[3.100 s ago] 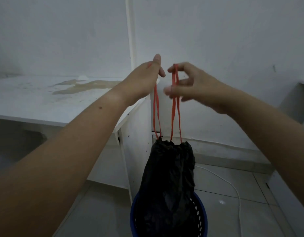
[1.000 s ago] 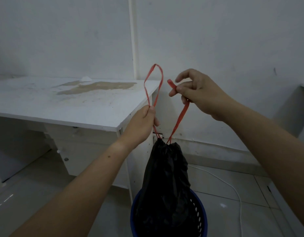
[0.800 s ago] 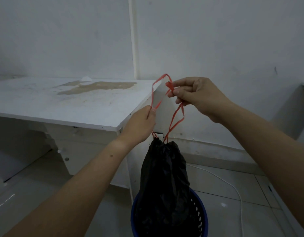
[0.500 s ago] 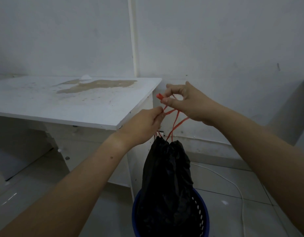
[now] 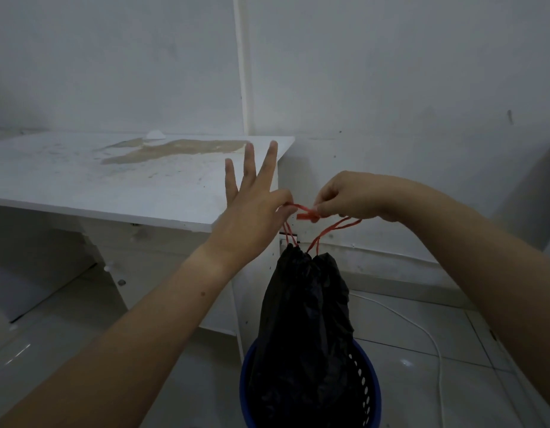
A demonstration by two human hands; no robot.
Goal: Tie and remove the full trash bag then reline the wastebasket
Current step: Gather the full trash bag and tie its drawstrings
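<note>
Two slim drawstrings (image 5: 303,208) are pinched by left hand (image 5: 252,214) and right hand (image 5: 357,196), with three left fingers (image 5: 247,162) spread. Soft, probably light, the trash bag (image 5: 301,319) hangs below them in the wastebasket (image 5: 372,378). Better to grip the strings than the slippery film.

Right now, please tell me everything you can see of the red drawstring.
The red drawstring is a thin, flat, plastic-looking band. Its strands rise from the cinched mouth of the black trash bag. The left hand pinches one part, the right hand pinches another, and a short end sticks out between them.
</note>
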